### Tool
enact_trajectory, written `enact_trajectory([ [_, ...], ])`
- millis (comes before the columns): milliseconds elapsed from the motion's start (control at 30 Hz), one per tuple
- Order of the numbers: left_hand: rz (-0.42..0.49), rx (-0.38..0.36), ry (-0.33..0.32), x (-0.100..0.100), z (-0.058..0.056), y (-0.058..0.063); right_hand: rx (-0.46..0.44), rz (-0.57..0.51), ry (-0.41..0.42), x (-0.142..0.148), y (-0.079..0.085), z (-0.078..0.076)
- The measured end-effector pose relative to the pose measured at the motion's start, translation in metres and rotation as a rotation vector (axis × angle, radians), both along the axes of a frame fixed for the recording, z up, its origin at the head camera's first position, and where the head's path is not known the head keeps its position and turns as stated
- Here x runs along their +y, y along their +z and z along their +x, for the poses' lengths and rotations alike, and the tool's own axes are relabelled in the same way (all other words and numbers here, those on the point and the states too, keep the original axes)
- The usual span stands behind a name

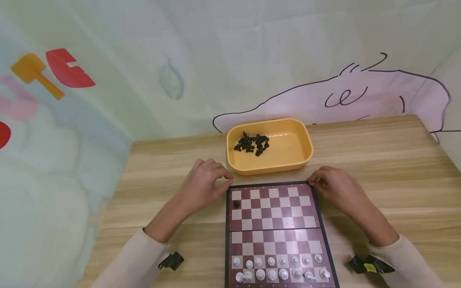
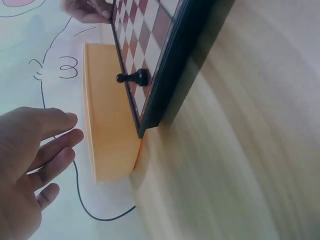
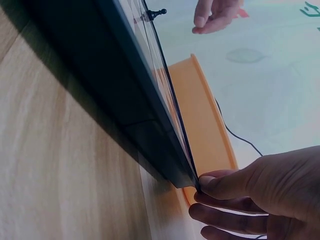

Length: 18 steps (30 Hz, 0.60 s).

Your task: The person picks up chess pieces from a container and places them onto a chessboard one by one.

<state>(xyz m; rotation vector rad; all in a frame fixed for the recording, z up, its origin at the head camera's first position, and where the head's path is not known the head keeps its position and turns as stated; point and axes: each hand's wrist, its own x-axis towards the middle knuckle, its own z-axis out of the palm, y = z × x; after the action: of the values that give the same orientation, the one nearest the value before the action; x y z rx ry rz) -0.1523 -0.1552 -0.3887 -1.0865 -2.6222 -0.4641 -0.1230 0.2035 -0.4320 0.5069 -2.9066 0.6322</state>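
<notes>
Chessboard [image 1: 284, 220] is lying with my right hand [image 1: 336, 186] pinching its far corner, seemingly for steadiness, my left hand [image 1: 203, 182] hovering empty, fingers narrowly parted.

Chessboard [image 1: 275, 212], bottom centre: brown-red and off-white checks, black border. Piece rows [image 1: 283, 274], bottom edge: white. Lone piece [image 1: 236, 204], left of centre: black. Piece heap [image 1: 247, 144], centre: black. Tray [image 1: 288, 148] around heap: plain yellow-orange. Table [image 1: 389, 160]: light tan, streaked wood grain. Backdrop [image 1: 216, 60], top: pale grey-green; drawn figure [image 1: 385, 96], right: pale lilac, black outline. Sleeves [image 1: 135, 258], lower corners: cream.
</notes>
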Motion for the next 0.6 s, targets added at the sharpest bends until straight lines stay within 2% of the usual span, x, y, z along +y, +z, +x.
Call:
enact_trajectory([
  [367, -0.02, -0.005, -0.033, 0.008, -0.031, 0.012, 0.018, 0.0, 0.003, 0.003, -0.001, 0.0],
  [600, -0.043, -0.021, -0.019, 0.009, -0.048, 0.014, 0.024, -0.002, 0.019, 0.001, 0.0, 0.0],
])
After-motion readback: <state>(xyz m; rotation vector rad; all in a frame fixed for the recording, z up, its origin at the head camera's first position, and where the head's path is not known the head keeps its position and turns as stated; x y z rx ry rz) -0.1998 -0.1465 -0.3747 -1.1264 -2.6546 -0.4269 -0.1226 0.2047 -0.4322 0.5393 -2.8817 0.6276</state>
